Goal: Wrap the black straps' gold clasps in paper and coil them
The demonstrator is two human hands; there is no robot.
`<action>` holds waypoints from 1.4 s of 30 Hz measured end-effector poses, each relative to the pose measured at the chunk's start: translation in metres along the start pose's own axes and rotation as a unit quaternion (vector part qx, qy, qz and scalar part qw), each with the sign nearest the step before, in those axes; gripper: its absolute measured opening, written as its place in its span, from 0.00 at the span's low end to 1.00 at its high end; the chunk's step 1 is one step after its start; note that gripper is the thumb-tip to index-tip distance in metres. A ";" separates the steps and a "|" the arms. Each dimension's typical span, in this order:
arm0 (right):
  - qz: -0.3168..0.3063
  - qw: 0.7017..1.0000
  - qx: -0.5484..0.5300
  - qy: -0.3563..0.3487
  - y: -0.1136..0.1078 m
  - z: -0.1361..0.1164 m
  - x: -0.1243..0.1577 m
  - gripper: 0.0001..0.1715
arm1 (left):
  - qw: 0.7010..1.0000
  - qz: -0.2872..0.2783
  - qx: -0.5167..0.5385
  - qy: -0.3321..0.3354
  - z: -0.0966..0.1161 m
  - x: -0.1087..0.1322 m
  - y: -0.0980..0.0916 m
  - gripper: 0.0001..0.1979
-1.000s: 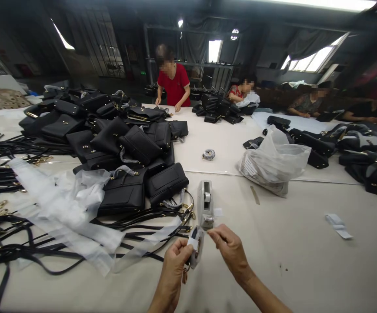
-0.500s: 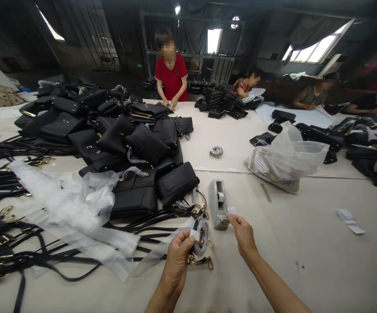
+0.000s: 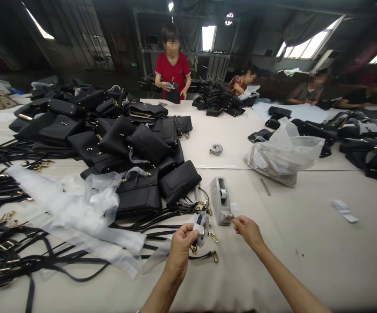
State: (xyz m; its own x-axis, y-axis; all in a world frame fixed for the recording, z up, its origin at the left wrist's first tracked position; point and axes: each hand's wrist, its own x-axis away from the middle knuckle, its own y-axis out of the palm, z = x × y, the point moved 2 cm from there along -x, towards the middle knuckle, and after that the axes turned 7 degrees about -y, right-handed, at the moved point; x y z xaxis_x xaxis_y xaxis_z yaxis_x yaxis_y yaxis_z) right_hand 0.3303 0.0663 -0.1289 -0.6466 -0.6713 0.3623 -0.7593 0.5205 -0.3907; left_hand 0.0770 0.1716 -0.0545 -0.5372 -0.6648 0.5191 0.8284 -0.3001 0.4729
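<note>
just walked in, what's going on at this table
A person's left hand holds a coiled strap with a white strip on it. The right hand has its fingertips pinched together beside the front end of a grey tape dispenser; whether tape is between them is too small to tell. Black bags are heaped on the table, with loose black straps nearer the person. Across the table, a co-worker in red holds a black item.
</note>
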 end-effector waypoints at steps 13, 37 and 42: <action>-0.176 0.969 -0.045 -0.169 0.057 -0.127 0.097 0.16 | 0.979 -0.014 -0.186 0.083 0.009 0.004 -0.008 0.15; -0.098 0.980 -0.025 -0.174 0.081 -0.115 0.084 0.27 | 0.975 -0.211 0.062 -0.037 -0.005 0.018 -0.022 0.22; -0.074 0.982 -0.019 -0.173 0.072 -0.095 0.078 0.18 | 0.968 -0.084 -0.201 0.120 -0.016 -0.001 -0.015 0.19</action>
State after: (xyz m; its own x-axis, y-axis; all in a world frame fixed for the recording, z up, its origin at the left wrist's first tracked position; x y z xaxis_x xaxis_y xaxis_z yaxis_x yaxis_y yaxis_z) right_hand 0.2187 0.1013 -0.0484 -0.4707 -0.8764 0.1013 -0.8494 0.4191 -0.3206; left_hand 0.0676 0.1662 -0.0739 -0.6578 -0.7087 0.2550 0.7529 -0.6284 0.1955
